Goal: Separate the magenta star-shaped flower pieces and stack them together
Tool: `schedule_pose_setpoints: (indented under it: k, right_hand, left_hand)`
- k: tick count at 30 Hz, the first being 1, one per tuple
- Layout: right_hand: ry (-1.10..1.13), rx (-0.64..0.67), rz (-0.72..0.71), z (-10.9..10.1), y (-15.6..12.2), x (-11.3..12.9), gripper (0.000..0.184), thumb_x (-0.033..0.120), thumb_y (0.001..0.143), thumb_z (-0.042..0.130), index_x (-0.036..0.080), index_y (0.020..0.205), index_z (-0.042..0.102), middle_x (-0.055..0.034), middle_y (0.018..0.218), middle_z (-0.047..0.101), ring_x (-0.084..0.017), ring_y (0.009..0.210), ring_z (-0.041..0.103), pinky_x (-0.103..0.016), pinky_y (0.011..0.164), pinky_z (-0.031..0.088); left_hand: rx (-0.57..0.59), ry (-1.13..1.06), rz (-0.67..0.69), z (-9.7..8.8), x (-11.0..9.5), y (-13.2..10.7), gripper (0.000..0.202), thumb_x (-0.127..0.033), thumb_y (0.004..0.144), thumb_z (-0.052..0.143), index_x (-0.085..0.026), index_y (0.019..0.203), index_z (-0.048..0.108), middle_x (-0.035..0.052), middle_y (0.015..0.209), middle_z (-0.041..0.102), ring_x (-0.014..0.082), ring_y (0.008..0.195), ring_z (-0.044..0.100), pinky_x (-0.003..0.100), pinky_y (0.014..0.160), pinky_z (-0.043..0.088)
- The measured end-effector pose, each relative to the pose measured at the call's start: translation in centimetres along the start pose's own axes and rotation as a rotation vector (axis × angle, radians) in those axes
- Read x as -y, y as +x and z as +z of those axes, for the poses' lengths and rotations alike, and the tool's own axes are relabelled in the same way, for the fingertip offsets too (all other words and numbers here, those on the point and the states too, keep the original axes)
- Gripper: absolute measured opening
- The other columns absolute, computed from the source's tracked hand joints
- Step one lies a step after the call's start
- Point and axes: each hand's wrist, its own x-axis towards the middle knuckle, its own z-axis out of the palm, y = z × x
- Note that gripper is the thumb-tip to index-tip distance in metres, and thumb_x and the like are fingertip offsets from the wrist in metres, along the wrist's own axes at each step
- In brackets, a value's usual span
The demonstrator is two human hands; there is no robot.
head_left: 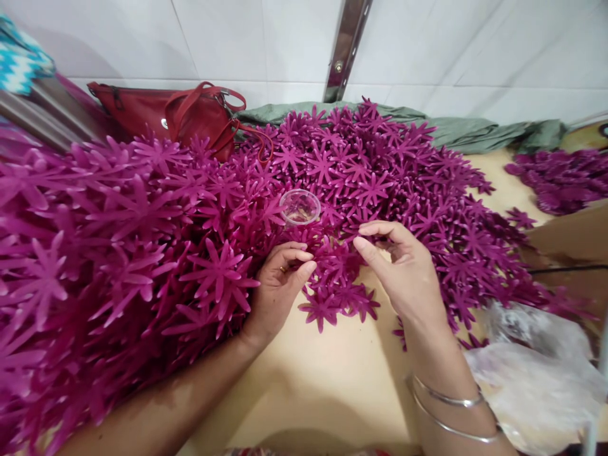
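Note:
My left hand (pixel 280 285), with a ring on one finger, is closed in a pinch beside the large heap of purple star-shaped petal pieces (pixel 221 272). Whatever may be between its thumb and fingertip is too small to make out. Across a short gap, my right hand (pixel 406 269) also pinches thumb against forefinger, and no held thing can be told there. Between and below the hands lie a few loose purple petal pieces (pixel 323 307) on the tabletop (pixel 327 373). Just beyond the fingertips, a clear round plastic cup (pixel 301 208) with small bits inside sits among the pieces.
A red handbag (pixel 156 114) rests at the back left by the white wall (pixel 266 44). Green cloth (pixel 479 133) runs along the back. Crumpled clear plastic bags (pixel 536 380) lie at right, near a cardboard box (pixel 570 244) and another purple pile (pixel 565 180).

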Motion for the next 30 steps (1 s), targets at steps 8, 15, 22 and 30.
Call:
schedule_pose_setpoints:
  k: [8, 15, 22, 30]
  right_hand:
    - [-0.279, 0.162, -0.258, 1.0, -0.5, 0.3, 0.012, 0.035, 0.088, 0.078, 0.026, 0.09, 0.07, -0.0058, 0.104, 0.073, -0.027, 0.108, 0.065, -0.046, 0.101, 0.045]
    - [-0.086, 0.116, -0.055, 0.7, -0.4, 0.0, 0.011, 0.031, 0.088, 0.074, 0.025, 0.083, 0.067, -0.0019, 0.088, 0.071, -0.02, 0.082, 0.065, -0.037, 0.082, 0.051]
    - [0.287, 0.213, 0.191, 1.3, -0.9, 1.0, 0.027, 0.044, 0.08, 0.085, 0.024, 0.079, 0.066, 0.0034, 0.07, 0.064, -0.013, 0.059, 0.053, -0.026, 0.058, 0.044]
    - [0.147, 0.132, 0.123, 0.5, -0.5, 0.0, 0.014, 0.035, 0.087, 0.077, 0.025, 0.086, 0.067, -0.0002, 0.087, 0.068, -0.016, 0.075, 0.06, -0.03, 0.071, 0.049]
  left_hand:
    - [0.025, -0.084, -0.033, 0.2, 0.4, 0.1, 0.018, -0.02, 0.08, 0.082, -0.02, 0.095, 0.073, 0.0062, 0.119, 0.062, 0.0182, 0.116, 0.064, 0.03, 0.102, 0.052]
    - [0.016, 0.061, 0.029, 0.0, 0.4, 0.1, 0.007, -0.025, 0.09, 0.073, -0.021, 0.094, 0.076, 0.0069, 0.112, 0.067, 0.0182, 0.111, 0.066, 0.031, 0.104, 0.052]
    - [0.005, 0.079, 0.043, 0.1, 0.3, 0.1, 0.019, -0.028, 0.091, 0.073, -0.022, 0.108, 0.076, 0.007, 0.119, 0.068, 0.0183, 0.116, 0.065, 0.031, 0.105, 0.051]
    - [-0.038, -0.007, -0.07, 0.1, 0.1, 0.0, 0.015, -0.031, 0.094, 0.068, -0.018, 0.101, 0.072, 0.007, 0.109, 0.069, 0.0178, 0.105, 0.065, 0.03, 0.099, 0.051]
